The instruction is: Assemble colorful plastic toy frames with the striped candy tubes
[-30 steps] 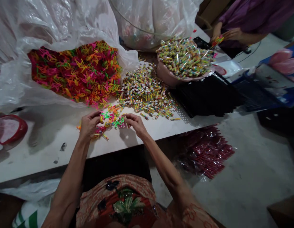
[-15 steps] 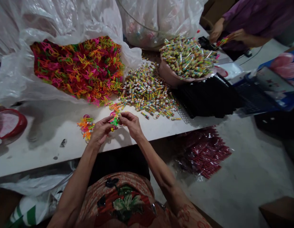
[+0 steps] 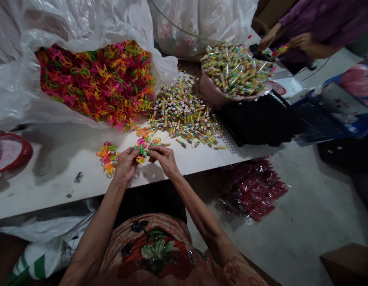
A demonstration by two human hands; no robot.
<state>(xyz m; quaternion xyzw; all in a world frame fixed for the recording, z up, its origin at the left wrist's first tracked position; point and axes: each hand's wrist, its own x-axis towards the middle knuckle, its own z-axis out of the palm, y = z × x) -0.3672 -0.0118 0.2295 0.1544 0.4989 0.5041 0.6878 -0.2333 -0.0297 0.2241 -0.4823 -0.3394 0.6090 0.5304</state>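
Over the front of the white table my left hand point(image 3: 127, 163) pinches a small bright green plastic piece point(image 3: 141, 149), with pink and yellow looped pieces about it. My right hand point(image 3: 165, 159) is closed in a pinch right beside it; what its fingertips hold is too small and partly hidden to make out. To the left lies a small pile of colourful looped plastic pieces point(image 3: 108, 158). Just beyond my hands, a few orange pieces point(image 3: 144, 132) lie next to a heap of small tubes with white caps and bright wrapping point(image 3: 184, 109).
An open plastic bag point(image 3: 15, 99) holds many neon plastic pieces point(image 3: 97, 85). A pink basin point(image 3: 208, 88) is heaped with wrapped tubes. Black trays point(image 3: 261, 121) stand to the right, a red-rimmed container point(image 3: 26, 153) to the left. A co-worker's hands point(image 3: 299, 41) handle colourful pieces.
Both my hands have shifted slightly, and the fingertips have drawn a little apart around the green piece. It has turned, showing more of the pink and yellow loops.
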